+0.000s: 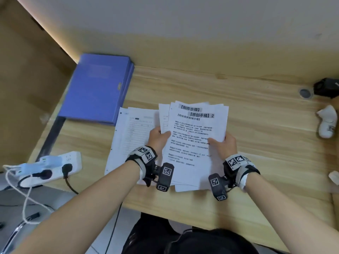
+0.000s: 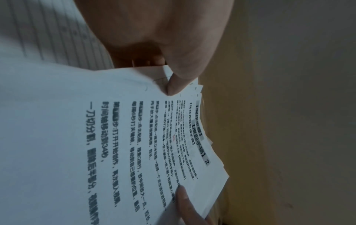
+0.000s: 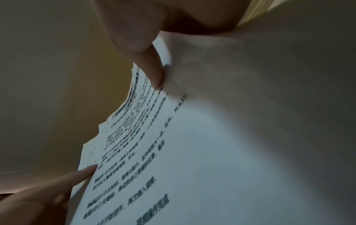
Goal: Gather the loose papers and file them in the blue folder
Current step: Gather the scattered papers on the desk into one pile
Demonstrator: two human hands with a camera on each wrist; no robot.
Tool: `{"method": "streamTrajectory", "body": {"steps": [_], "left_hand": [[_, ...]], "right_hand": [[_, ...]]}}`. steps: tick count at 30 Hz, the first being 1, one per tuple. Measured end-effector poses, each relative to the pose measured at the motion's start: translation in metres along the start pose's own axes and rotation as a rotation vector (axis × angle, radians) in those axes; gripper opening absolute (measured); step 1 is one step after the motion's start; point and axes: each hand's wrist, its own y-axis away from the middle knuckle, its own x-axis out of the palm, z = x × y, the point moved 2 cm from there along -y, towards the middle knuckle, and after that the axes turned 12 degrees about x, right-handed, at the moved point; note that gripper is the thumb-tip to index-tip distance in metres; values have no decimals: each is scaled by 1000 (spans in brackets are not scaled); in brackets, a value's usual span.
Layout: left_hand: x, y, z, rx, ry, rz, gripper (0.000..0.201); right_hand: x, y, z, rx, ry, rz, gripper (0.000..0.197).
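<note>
Closed blue folder point(image 1: 99, 87); papers point(image 1: 194, 136) outside

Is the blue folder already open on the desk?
No, the blue folder lies closed and flat on the desk, beside the loose sheets.

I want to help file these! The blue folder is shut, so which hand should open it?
Probably the left hand. The blue folder lies closed on the person's left, nearer that hand. The right hand also grips the stack of papers, so it could keep holding them.
</note>
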Motion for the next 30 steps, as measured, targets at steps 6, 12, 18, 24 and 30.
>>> {"method": "streamTrajectory", "body": {"steps": [6, 12, 18, 24, 30], "left_hand": [[-103, -19, 2, 45, -16, 0, 25], [-172, -22, 21, 0, -3, 13, 30], [-201, -16, 32, -22, -300, -143, 45], [-188, -14, 36, -129, -229, -13, 38], [-158, -11, 43, -183, -229, 50, 38]], "right_hand": [[101, 32, 16, 22, -63, 18, 36], [176, 44, 10, 63, 13, -40, 39], [189, 35, -2, 93, 229, -170, 43], [190, 43, 5, 122, 284, -168, 42], [195, 44, -4, 178, 169, -34, 47]]}}
